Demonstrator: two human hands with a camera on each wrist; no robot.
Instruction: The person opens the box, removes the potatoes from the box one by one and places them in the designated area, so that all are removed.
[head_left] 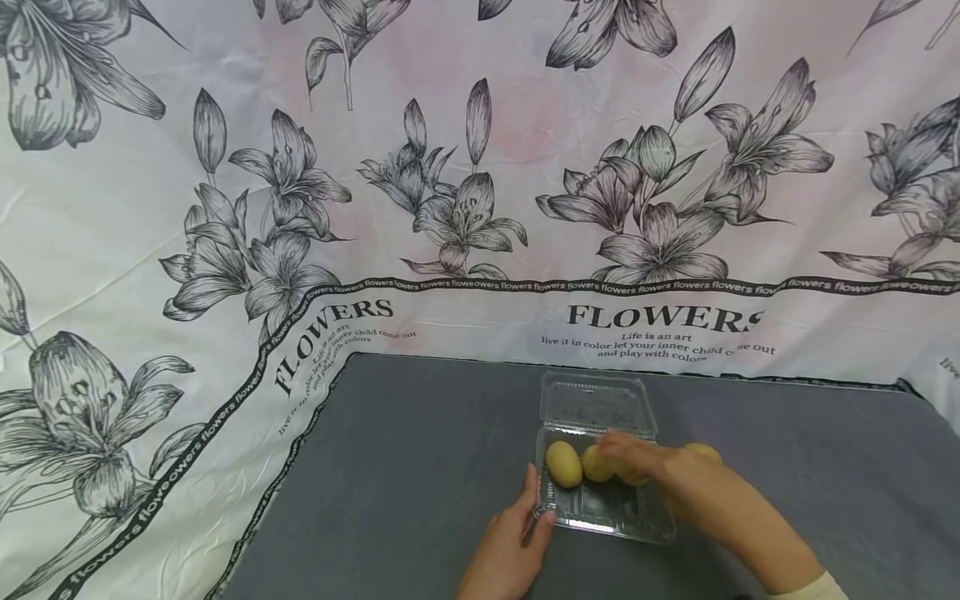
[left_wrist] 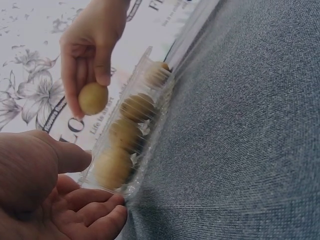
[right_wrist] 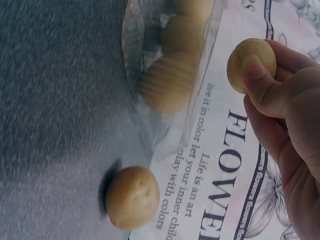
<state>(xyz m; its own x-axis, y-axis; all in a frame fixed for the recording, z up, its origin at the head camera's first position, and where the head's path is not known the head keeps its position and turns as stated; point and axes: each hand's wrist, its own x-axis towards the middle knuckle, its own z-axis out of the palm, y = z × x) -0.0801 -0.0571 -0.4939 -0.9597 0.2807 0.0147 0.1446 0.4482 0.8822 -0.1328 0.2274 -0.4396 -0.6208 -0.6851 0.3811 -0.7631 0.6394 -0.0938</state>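
Note:
A clear plastic clamshell box (head_left: 573, 521) lies with its lid (head_left: 596, 404) folded back. Potatoes sit in a row inside it, the leftmost potato (head_left: 564, 464) most plainly seen. My left hand (head_left: 510, 542) grips the box's near left corner between thumb and fingers. Above the box, my right hand (head_left: 675, 475) pinches a small potato (right_wrist: 251, 65) between thumb and fingers, also seen in the left wrist view as a held potato (left_wrist: 93, 98). From the head, the right hand covers part of the row.
Another potato (right_wrist: 132, 197) lies outside the box on the grey cloth, to its right, partly behind the right hand in the head view. Behind the grey table surface (head_left: 420, 450) hangs a white curtain (head_left: 450, 325) printed with flowers and lettering.

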